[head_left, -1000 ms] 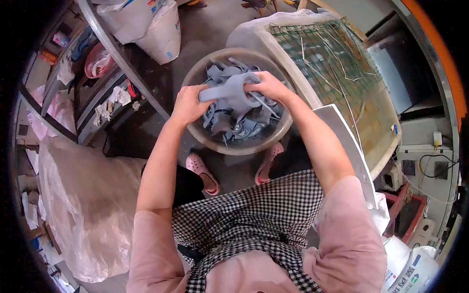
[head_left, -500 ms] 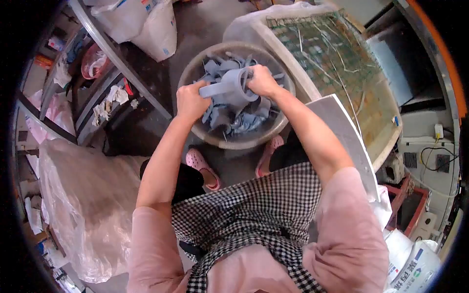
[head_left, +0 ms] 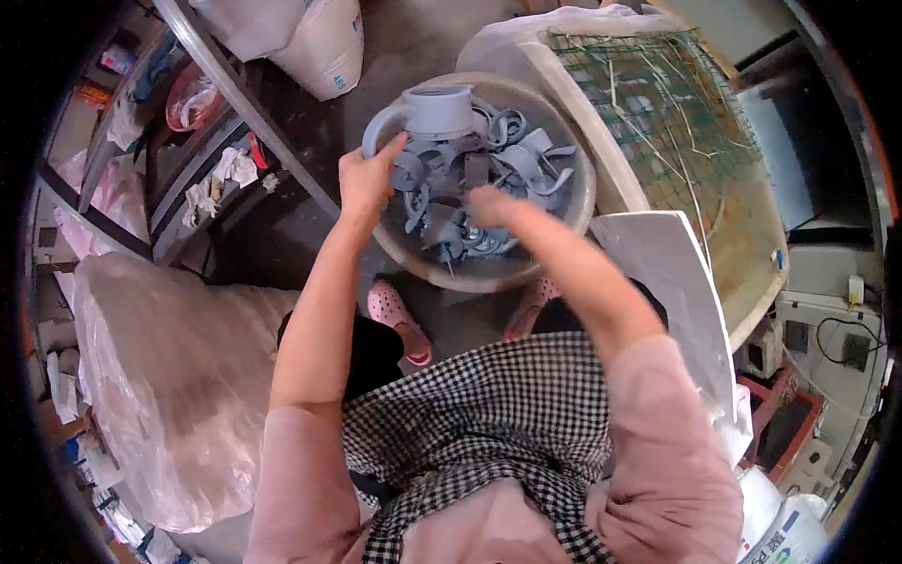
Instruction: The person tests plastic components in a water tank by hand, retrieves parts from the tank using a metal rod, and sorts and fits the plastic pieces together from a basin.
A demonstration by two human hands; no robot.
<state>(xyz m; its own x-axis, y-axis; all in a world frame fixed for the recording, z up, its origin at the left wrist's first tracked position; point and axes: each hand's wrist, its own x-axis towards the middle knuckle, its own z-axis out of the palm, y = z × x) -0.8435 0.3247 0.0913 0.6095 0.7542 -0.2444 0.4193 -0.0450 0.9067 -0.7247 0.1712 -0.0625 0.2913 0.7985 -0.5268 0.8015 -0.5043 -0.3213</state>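
Observation:
My left hand grips the curved handle of a grey plastic jug-like part, held tilted above the basin's left far side. Its round body points away to the right. My right hand, smeared by motion, is closed over the middle of the basin, apart from that part. A dark flat strip, perhaps a tool, juts up from its fingers; its kind is unclear. Below both hands, a round basin holds many loose grey plastic pieces, some curved or ring-shaped.
A pale tub covered with green netting stands at the right, a white board leaning beside it. Left are a metal frame and a large clear plastic sheet. White sacks stand behind. My pink clogs are below the basin.
The grey part has moved up and left and turned in my left hand. My right hand has come away from it and dropped lower over the basin. The view has shifted slightly.

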